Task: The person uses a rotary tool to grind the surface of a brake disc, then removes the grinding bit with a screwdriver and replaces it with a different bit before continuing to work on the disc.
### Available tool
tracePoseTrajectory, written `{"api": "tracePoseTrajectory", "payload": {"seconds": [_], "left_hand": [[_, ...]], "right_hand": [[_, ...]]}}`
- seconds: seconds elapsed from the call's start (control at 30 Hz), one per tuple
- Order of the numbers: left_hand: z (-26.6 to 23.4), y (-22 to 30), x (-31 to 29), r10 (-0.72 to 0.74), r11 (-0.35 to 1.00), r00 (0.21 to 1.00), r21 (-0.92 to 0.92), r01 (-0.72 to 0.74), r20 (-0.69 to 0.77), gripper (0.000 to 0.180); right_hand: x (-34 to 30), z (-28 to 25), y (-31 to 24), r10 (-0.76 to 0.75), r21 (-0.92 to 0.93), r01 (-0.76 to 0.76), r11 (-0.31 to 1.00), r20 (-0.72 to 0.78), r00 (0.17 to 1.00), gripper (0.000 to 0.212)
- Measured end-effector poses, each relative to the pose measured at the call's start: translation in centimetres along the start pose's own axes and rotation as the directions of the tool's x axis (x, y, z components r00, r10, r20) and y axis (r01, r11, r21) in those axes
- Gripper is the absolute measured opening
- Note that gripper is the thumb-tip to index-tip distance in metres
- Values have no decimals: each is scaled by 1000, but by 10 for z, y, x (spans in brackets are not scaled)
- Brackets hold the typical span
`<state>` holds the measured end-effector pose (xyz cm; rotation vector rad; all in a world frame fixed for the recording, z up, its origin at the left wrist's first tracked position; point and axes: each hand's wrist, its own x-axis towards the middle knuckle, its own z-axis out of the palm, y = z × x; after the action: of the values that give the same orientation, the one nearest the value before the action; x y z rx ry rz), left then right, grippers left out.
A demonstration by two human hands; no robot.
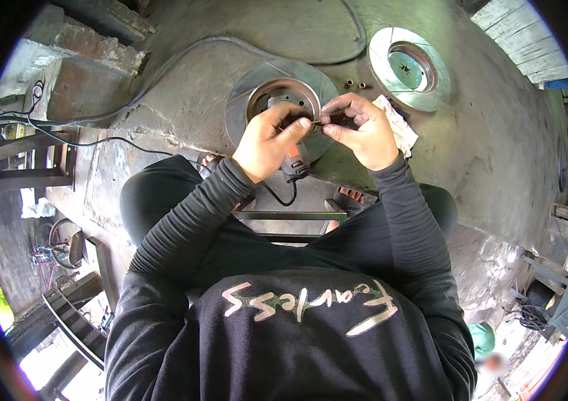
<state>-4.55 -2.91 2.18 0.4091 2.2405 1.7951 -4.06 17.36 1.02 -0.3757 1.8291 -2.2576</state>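
**Head view: small part pinched between both hands over brake disc**

Head view, upper centre: left hand [272,139] and right hand [357,130] meet fingertip to fingertip, both closed on a small thin part [318,121], too small to identify; it sits just above a brake disc [247,93] and an orange-and-black power tool [295,160]. Judgement: part light, stiff, easily dropped; pinch it at its ends. Disc probably heavy, rigid; grip by rim. Second disc [383,70] upper right, white rag [401,127] beside it.
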Motion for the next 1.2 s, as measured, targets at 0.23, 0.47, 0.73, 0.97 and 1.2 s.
{"api": "tracePoseTrajectory", "payload": {"seconds": [0.23, 0.47, 0.73, 0.97, 1.2], "left_hand": [[-4, 15, -7, 282, 907, 959, 324, -269, 7, 10], [-7, 18, -2, 370, 850, 928, 414, -325, -30, 9], [-6, 15, -7, 319, 891, 941, 375, -257, -111, 9], [-1, 12, -11, 295, 922, 939, 308, -232, -176, 10], [-4, 6, -8, 370, 852, 915, 452, -264, -162, 10]], "right_hand": [[-3, 11, -5, 8, -91, -6, 996, 22, 1000, 20], [-2, 14, -3, -125, -195, 115, 974, -40, 991, 18], [2, 23, -8, -156, -79, 147, 986, -128, 979, 22], [1, 32, 4, -267, -233, 235, 944, -114, 957, 16], [-1, 39, 2, -115, -124, 87, 988, -232, 966, 9]]}}
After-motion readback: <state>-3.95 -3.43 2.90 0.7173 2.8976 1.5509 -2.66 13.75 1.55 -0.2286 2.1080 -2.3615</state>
